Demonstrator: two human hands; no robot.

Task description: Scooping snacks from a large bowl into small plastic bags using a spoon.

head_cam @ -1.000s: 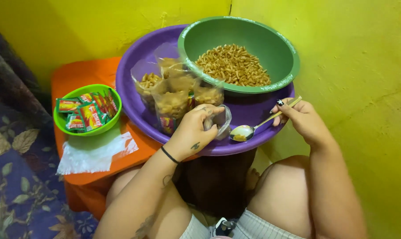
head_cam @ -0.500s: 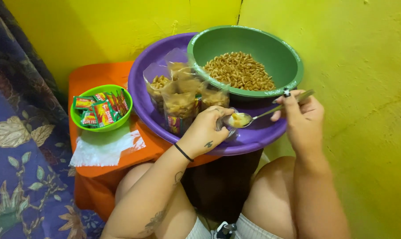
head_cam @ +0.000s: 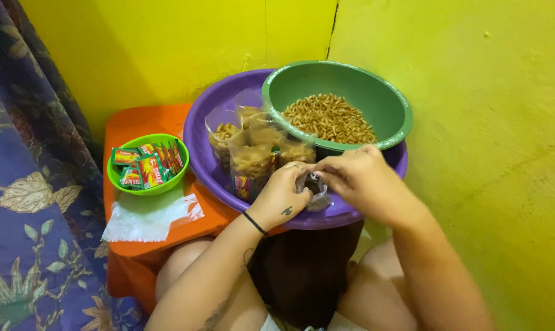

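left hand (head_cam: 283, 195) and right hand (head_cam: 358, 179) both pinch a small clear plastic bag (head_cam: 313, 189) at the large purple plastic basin's (head_cam: 199, 132) six o'clock rim; keeping its mouth upright should avoid spills.

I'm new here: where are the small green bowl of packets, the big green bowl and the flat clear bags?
small green bowl (head_cam: 119, 181): head view, left rim.
big green bowl (head_cam: 302, 83): head view, bare inner wall.
clear bags (head_cam: 149, 217): head view, middle.

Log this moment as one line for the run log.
left hand: holds small clear bag | right hand: fingers at bag mouth | over purple basin | green bowl: snacks
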